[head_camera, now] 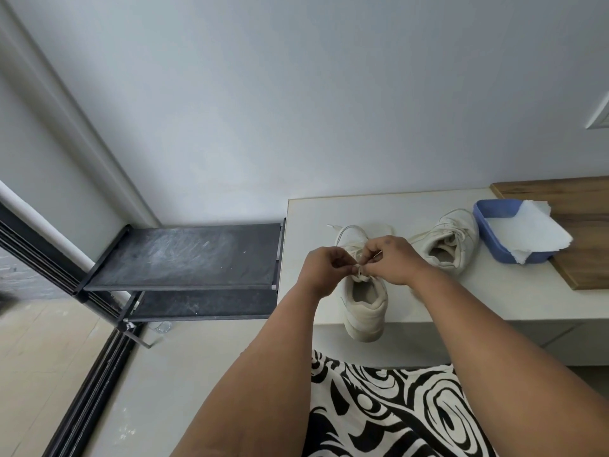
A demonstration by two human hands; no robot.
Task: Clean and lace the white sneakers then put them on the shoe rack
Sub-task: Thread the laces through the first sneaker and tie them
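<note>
A white sneaker (365,308) lies on the white table (461,291) with its heel over the front edge. My left hand (324,267) and my right hand (393,260) meet above its tongue, and each pinches a white lace (362,271). Loops of lace (349,229) trail past the toe. The second white sneaker (448,242) lies to the right, laced, its opening turned toward me. The black shoe rack (184,258) stands left of the table with two dusty shelves.
A blue tray (491,212) with a white paper towel (530,235) sits at the table's right, partly on a wooden board (580,225). A black sliding-door track (85,374) runs along the floor at left. My patterned black-and-white clothing fills the bottom.
</note>
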